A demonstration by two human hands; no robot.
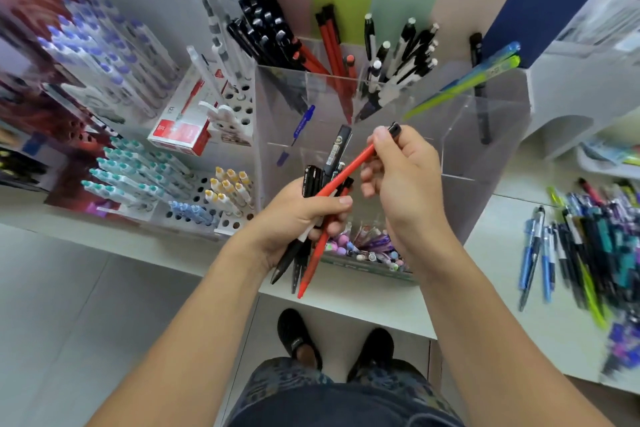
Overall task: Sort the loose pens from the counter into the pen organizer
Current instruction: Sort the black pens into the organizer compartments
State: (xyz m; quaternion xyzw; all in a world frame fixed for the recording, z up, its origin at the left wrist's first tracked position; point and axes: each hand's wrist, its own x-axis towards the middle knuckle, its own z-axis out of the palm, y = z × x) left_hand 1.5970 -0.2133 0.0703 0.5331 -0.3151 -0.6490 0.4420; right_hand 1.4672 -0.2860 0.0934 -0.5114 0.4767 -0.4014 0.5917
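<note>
Head view:
Left hand: your left hand (pixel 304 215) is curled round a bundle of pens (pixel 311 218), mostly black, their tips pointing down toward you over the worktop (pixel 502 305) edge.
Right hand: your right hand (pixel 401 177) pinches the top end of a red pen (pixel 343 175), just below its black cap; the pen's lower part crosses the bundle.
Organizer: the clear organizer (pixel 460 156) stands just behind your hands, its back compartments holding black, red, black-and-white and green pens upright.
Loose pens: a pile (pixel 588 243) lies on the worktop to your right, well apart from both hands.
Left side: racks of pens (pixel 138 166) and a red box (pixel 183 118).
</note>
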